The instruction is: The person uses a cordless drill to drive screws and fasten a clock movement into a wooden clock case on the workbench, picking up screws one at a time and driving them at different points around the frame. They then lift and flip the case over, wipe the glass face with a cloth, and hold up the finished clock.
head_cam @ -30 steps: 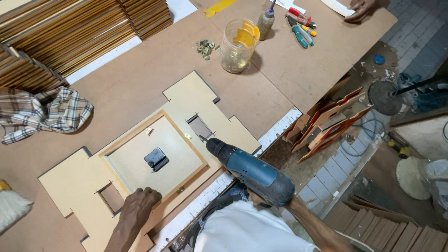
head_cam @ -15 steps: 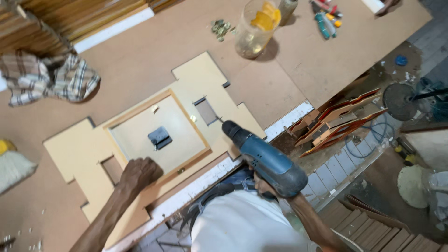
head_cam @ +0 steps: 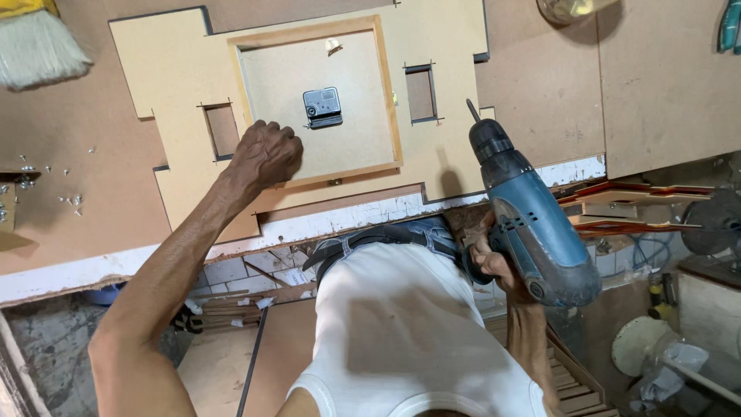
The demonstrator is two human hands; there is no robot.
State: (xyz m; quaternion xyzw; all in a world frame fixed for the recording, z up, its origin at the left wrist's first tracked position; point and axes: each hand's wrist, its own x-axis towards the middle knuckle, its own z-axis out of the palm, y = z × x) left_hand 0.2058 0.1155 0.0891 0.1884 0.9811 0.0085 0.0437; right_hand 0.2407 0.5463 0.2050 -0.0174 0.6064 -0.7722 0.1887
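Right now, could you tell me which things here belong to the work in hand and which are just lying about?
In hand:
left hand pressing the pale cut-out board
right hand holding the blue drill
black clock mechanism in the framed recess

Lying about:
brush
loose screws
glass jar

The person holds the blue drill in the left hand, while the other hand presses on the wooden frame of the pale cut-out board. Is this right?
Not quite. The head view shows the blue drill in the right hand; it is the left hand that presses on the wooden frame of the pale cut-out board.
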